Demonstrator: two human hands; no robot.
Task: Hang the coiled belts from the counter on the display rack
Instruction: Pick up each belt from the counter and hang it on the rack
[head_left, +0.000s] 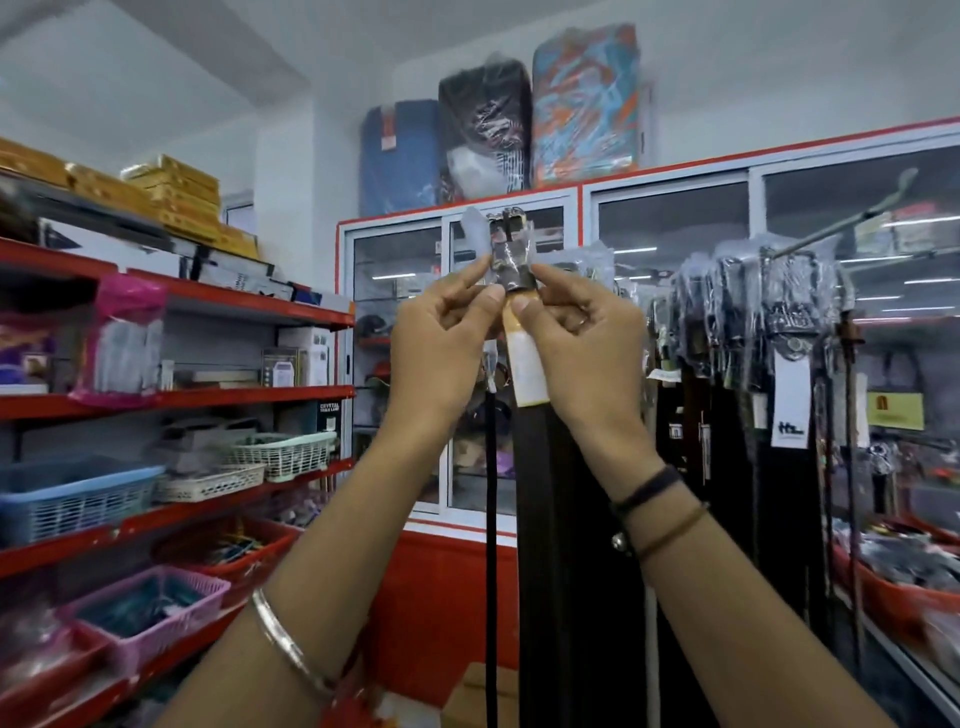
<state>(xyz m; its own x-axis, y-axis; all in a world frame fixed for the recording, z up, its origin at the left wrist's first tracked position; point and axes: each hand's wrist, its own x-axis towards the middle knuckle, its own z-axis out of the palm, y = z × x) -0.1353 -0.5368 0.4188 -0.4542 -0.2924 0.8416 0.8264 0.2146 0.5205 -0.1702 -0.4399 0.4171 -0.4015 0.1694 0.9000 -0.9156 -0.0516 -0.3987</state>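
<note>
Nearest, two bare forearms reached up from the bottom of the view, the left one ringed by a silver bangle (291, 644) and the right one by dark cords (652, 499) at the wrist. Above them, the left hand (441, 338) and the right hand (587, 343) met at head height, each pinching with thumb and forefinger the top of a dark brown belt (540, 519). The fingers closed on the strap just under its buckle (511, 244), which sat in a clear plastic wrap and pointed upward. A white and tan tag (527, 366) lay on the strap just below the thumbs. From there the belt hung straight down, uncoiled, between the two arms, and ran out of view at the bottom edge. A thin black strap (491, 545) hung just to its left.

Just beyond the right hand, the display rack (852, 228) carried a crowded row of hanging belts (737, 332) in plastic, with a white label (790, 400) among them. The held belt was beside that row; whether it was already hooked on the rack could not be told.

To the left stood red shelves (171, 400) with plastic baskets (78, 493). Farthest back was a glass-fronted cabinet (670, 228) trimmed in red, with wrapped bundles (488, 130) stacked on top.
</note>
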